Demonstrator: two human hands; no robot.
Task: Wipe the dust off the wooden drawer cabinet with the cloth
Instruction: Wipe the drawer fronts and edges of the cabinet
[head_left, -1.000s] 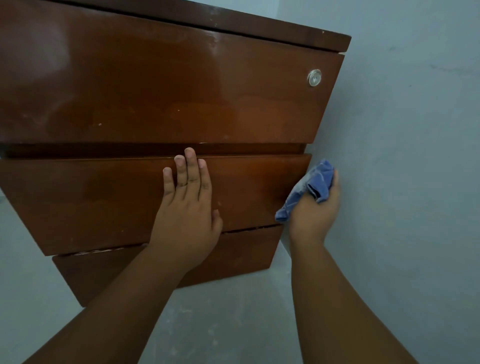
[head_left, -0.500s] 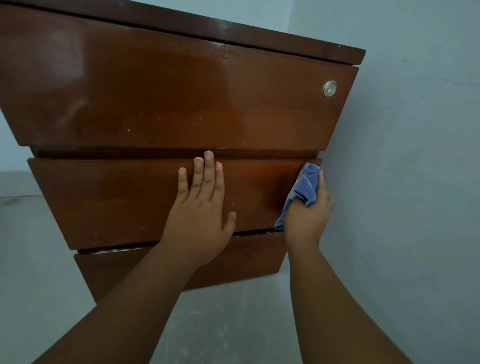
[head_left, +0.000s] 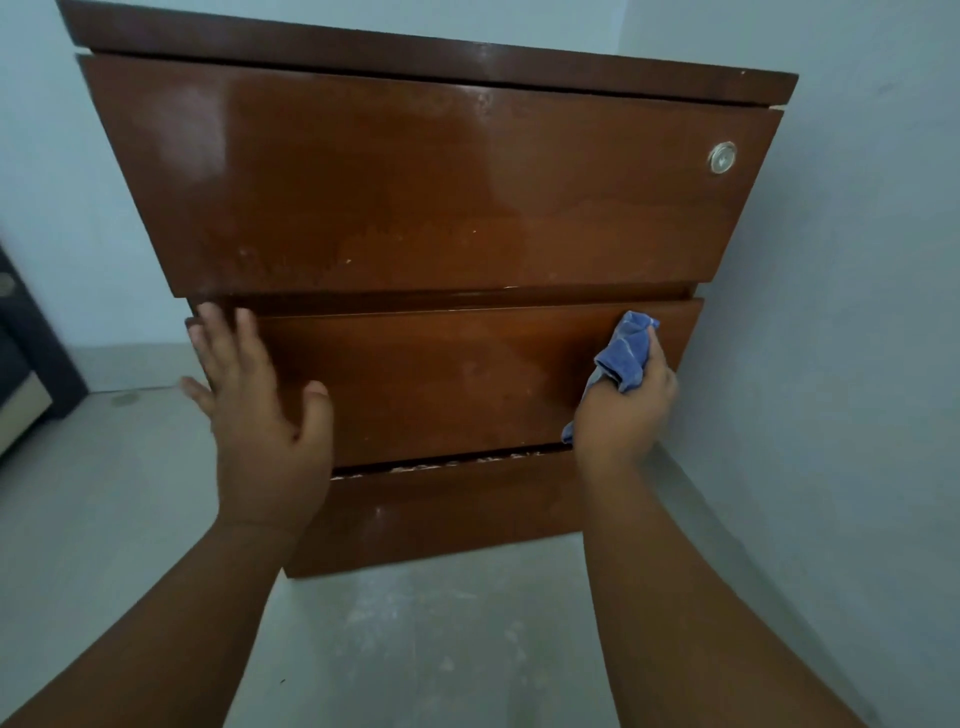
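Note:
A glossy brown wooden drawer cabinet (head_left: 441, 192) with three drawer fronts fills the head view. My right hand (head_left: 626, 410) is shut on a crumpled blue cloth (head_left: 626, 353) and presses it against the right end of the middle drawer front (head_left: 447, 379). My left hand (head_left: 260, 410) lies flat with fingers spread at the left end of that same drawer front, its fingertips reaching the gap under the top drawer. A round metal lock (head_left: 722, 157) sits at the top drawer's upper right.
A pale wall (head_left: 857, 312) runs close along the cabinet's right side. The grey floor (head_left: 415, 649) in front is dusty. A dark piece of furniture (head_left: 31, 358) stands at the far left edge.
My left hand slid from the middle of the drawer front to its left end. My right hand with the cloth shifted from beside the cabinet's right edge onto the drawer front. The view panned left.

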